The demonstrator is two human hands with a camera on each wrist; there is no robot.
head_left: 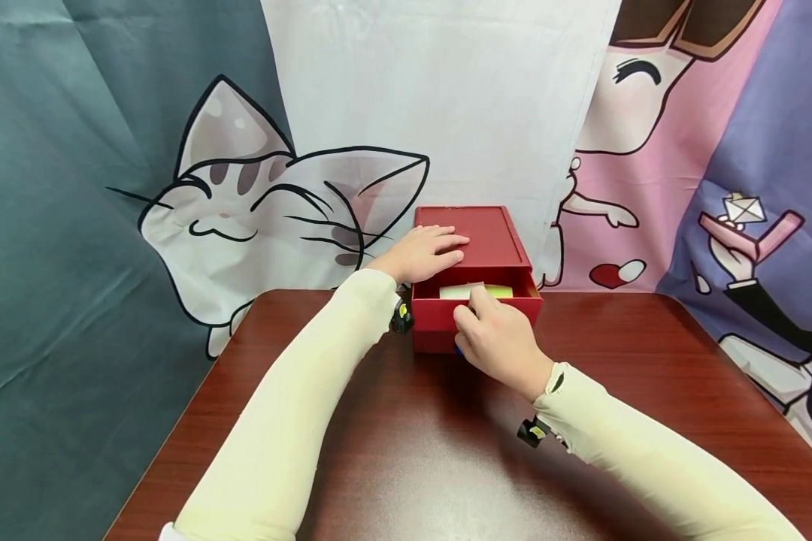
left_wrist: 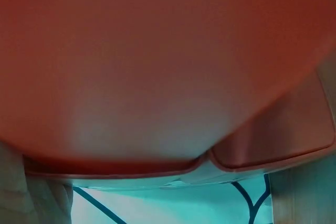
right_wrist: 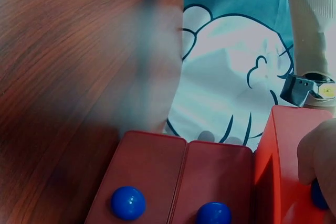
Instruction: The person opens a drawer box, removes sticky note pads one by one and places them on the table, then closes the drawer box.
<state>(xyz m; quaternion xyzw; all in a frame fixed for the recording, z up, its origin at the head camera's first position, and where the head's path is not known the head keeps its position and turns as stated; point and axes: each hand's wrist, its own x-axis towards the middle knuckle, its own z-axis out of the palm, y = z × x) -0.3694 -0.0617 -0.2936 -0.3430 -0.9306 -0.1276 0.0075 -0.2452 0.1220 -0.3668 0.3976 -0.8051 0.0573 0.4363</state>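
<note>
A small red drawer cabinet (head_left: 477,237) stands at the back of the table, its upper drawer (head_left: 433,309) pulled partway out. My left hand (head_left: 422,252) lies on the cabinet's top with fingers spread. At the drawer's front, my right hand (head_left: 497,338) has curled fingers around a blue knob (right_wrist: 318,196), mostly hidden behind them. Inside the open drawer, a white item (head_left: 452,292) and a yellow-green item (head_left: 499,291) show; their kind is unclear. Below, two drawer fronts have round blue knobs (right_wrist: 128,203). The left wrist view holds mostly a blurred red surface (left_wrist: 157,66).
The brown wooden table (head_left: 406,466) extends in front of the cabinet and to both sides. Behind it hangs a printed cloth (head_left: 446,90) with a cartoon cat and other figures. Each wrist carries a small black camera (head_left: 533,432).
</note>
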